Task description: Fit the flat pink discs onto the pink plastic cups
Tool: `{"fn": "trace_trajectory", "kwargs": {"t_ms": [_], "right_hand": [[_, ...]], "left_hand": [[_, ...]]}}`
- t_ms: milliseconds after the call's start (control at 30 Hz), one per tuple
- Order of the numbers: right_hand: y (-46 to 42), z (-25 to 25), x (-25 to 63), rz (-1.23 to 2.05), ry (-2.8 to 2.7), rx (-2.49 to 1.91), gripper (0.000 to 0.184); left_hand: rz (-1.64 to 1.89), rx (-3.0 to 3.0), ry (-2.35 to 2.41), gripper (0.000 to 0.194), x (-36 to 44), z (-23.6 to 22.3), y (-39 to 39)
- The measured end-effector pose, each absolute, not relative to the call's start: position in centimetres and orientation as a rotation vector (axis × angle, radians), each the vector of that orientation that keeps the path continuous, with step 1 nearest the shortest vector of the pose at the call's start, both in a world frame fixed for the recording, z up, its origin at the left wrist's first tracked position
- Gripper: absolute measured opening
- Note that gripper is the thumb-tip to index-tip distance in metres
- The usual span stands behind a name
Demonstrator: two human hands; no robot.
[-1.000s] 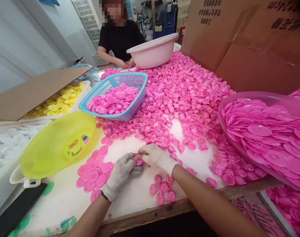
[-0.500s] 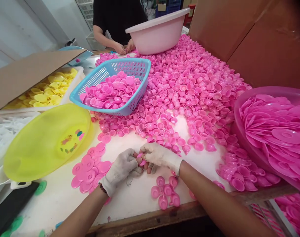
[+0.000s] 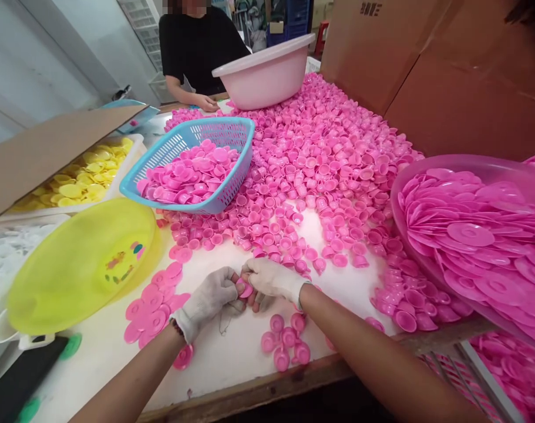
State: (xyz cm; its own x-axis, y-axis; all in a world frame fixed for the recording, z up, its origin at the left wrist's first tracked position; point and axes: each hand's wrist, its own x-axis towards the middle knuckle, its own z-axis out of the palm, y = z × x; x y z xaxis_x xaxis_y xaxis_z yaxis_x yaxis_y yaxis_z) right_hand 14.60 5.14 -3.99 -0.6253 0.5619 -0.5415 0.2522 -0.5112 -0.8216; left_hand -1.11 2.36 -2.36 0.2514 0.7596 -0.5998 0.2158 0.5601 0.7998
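In the head view both my hands wear whitish gloves with bare fingertips and meet above the table near its front. My left hand (image 3: 214, 296) pinches the left side of a small round pink plastic piece (image 3: 245, 288); fingers cover much of it, so I cannot tell whether it is a cup or a saucer. My right hand (image 3: 271, 281) grips the same piece from the right. Flat pink toy saucers (image 3: 152, 302) overlap left of my left hand. Below my right wrist lies a cluster of small pink toy cups (image 3: 288, 337). A large heap of pink toy cups (image 3: 324, 164) spreads beyond the hands.
A blue basket (image 3: 232, 197) of pink pieces and a tilted yellow basin (image 3: 64, 276) stand left. A pink basin (image 3: 408, 235) of saucers is at right, before a cardboard box (image 3: 452, 88). Across the table sits a person (image 3: 201, 53) behind a pale pink tub (image 3: 267, 76).
The camera view dipped and came back up, shifting everything in the picture. My hands stay together on the small pink piece, turning it slightly. Across the table, the person's hand has shifted.
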Motion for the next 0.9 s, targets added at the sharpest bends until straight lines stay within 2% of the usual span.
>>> {"fn": "trace_trajectory", "kwargs": {"t_ms": [133, 300, 500, 700, 800, 900], "right_hand": [[5.1, -3.9, 14.4, 2.268, -1.48, -1.248, 0.011], [4.7, -3.9, 14.5, 2.071, -1.536, -1.328, 0.003], [4.7, -3.9, 14.5, 2.084, -1.563, -1.294, 0.006], [4.2, -3.5, 14.6, 2.079, -1.462, -1.275, 0.004], [4.0, -3.6, 15.0, 2.102, -1.382, -1.185, 0.008], [3.9, -3.6, 15.2, 2.096, -1.401, -1.173, 0.011]], "left_hand": [[0.441, 1.071, 1.332, 0.04, -1.0, -1.7, 2.2], [0.36, 1.192, 1.332, 0.035, -0.6, -1.2, 2.4], [0.303, 1.175, 1.416, 0.034, 0.2, -1.0, 2.8], [0.518, 1.137, 1.327, 0.033, -0.9, -1.4, 1.4], [0.67, 1.14, 1.367, 0.032, -2.1, 1.7, 2.1], [0.882, 1.222, 1.386, 0.036, -3.3, 7.7, 4.1]]}}
